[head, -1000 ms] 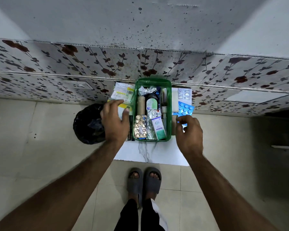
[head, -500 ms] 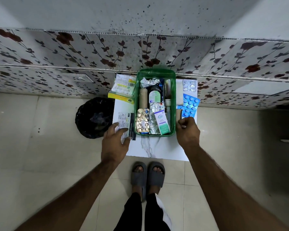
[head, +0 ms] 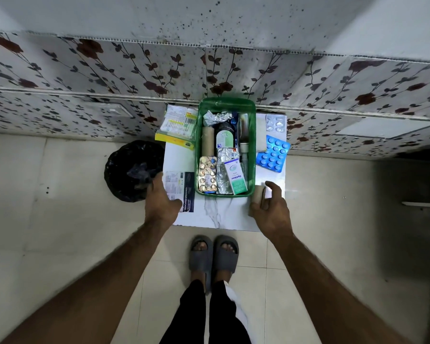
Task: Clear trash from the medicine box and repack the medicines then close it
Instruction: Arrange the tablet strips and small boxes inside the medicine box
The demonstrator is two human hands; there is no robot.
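The left hand (head: pixel 160 203) is resting with fingers spread flat on a printed dark-edged medicine packet (head: pixel 180 191) on the white marble-patterned desk (head: pixel 224 214); the open green plastic medicine box (head: pixel 226 147) is sitting just beyond, and the right hand (head: pixel 271 209) is holding its fingers curled around a small beige roll (head: pixel 258 201) beside the box's near right corner

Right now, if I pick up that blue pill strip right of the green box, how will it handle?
The blue pill strip looks thin and flat, so probably light and slightly bendy. It lies flat on the white board, so likely needs an edge pinch. Its glossy surface may be slippery.
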